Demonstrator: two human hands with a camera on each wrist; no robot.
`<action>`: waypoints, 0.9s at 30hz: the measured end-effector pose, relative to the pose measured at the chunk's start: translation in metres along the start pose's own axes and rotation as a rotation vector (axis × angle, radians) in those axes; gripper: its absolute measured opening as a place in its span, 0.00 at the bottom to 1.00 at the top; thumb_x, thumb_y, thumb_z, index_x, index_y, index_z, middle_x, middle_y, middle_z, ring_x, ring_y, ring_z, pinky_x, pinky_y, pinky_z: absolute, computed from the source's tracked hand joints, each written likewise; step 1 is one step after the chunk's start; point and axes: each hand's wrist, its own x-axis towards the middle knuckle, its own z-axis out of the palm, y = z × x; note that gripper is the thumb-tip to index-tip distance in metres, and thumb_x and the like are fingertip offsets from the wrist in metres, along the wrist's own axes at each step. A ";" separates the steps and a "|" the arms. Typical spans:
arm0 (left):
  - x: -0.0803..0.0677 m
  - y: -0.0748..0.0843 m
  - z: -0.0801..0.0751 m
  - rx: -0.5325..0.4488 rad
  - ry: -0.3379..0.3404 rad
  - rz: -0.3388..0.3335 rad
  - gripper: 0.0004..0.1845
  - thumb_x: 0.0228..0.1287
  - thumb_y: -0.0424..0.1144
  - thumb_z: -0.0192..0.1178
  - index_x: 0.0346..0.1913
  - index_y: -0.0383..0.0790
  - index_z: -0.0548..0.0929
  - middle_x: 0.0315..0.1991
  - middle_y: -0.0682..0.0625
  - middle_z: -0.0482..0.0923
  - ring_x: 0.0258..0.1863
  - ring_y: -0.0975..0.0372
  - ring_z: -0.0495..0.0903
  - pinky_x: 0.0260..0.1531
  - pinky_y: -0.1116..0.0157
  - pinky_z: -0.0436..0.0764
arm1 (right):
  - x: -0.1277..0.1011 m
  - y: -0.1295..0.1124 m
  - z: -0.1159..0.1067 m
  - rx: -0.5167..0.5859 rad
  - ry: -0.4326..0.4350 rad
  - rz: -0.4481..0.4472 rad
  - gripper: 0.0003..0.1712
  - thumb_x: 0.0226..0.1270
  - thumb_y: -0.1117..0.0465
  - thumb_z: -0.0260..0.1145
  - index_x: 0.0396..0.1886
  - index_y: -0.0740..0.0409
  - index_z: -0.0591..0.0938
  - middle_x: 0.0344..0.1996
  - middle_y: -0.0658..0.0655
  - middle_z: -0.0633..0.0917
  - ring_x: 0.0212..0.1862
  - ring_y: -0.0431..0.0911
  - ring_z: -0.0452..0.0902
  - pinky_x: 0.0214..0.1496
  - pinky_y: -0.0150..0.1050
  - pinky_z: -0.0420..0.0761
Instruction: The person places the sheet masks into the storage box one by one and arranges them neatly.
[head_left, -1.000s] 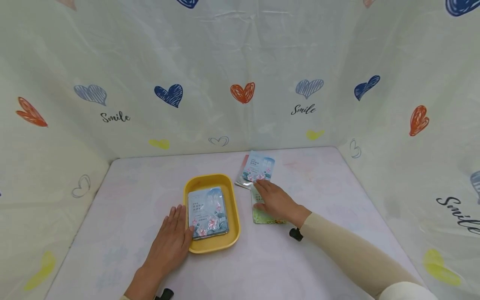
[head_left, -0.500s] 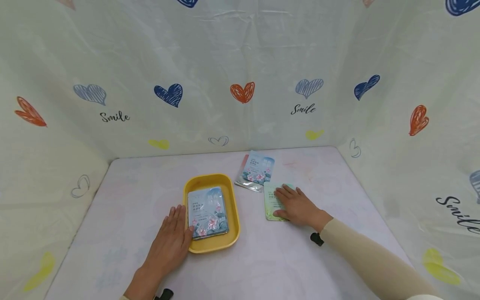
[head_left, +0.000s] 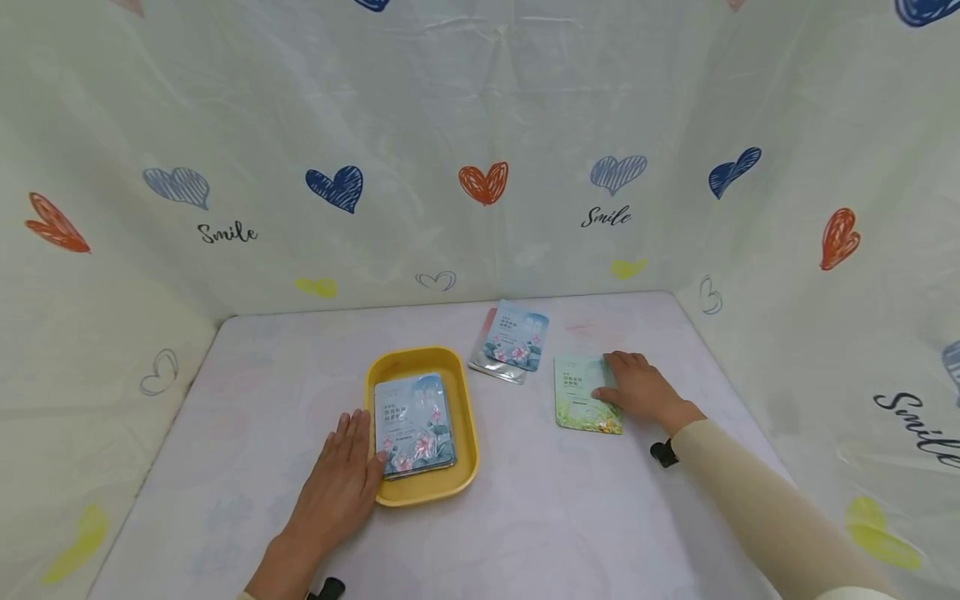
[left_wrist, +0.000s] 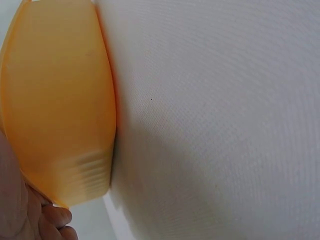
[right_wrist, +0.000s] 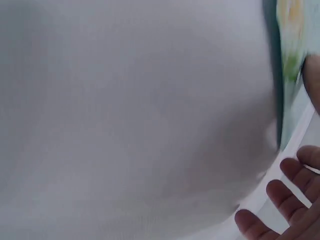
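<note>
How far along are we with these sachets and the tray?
Blue sachets already lie in the yellow tray, steadied by the left hand. The right hand rests flat on a green sachet on the table. A small pile of sachets remains behind the tray.

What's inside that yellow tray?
The yellow tray holds a blue flowered packet, with edges of more showing beneath it. The left hand rests against its corner; what lies underneath is covered.

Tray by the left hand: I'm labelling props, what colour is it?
The tray is plain yellow, clearest in the head view.
</note>
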 end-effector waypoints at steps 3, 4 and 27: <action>0.000 0.000 0.000 0.002 -0.004 -0.003 0.41 0.84 0.49 0.49 0.84 0.28 0.46 0.85 0.33 0.47 0.85 0.40 0.45 0.83 0.40 0.51 | 0.006 0.012 -0.004 0.033 -0.005 0.033 0.54 0.70 0.37 0.72 0.80 0.66 0.64 0.77 0.71 0.68 0.75 0.71 0.61 0.75 0.70 0.67; 0.001 0.000 0.000 0.001 -0.005 -0.004 0.41 0.84 0.49 0.49 0.84 0.28 0.46 0.85 0.34 0.47 0.85 0.40 0.45 0.83 0.40 0.51 | 0.008 0.014 -0.005 0.038 -0.011 0.033 0.55 0.68 0.36 0.73 0.80 0.66 0.64 0.77 0.71 0.68 0.75 0.71 0.61 0.75 0.71 0.66; 0.001 -0.001 0.002 -0.012 -0.011 -0.009 0.41 0.85 0.50 0.47 0.84 0.29 0.45 0.85 0.34 0.47 0.85 0.40 0.44 0.83 0.40 0.51 | 0.022 0.005 -0.018 0.276 -0.063 0.085 0.52 0.59 0.44 0.83 0.69 0.64 0.63 0.60 0.71 0.81 0.55 0.59 0.77 0.63 0.59 0.79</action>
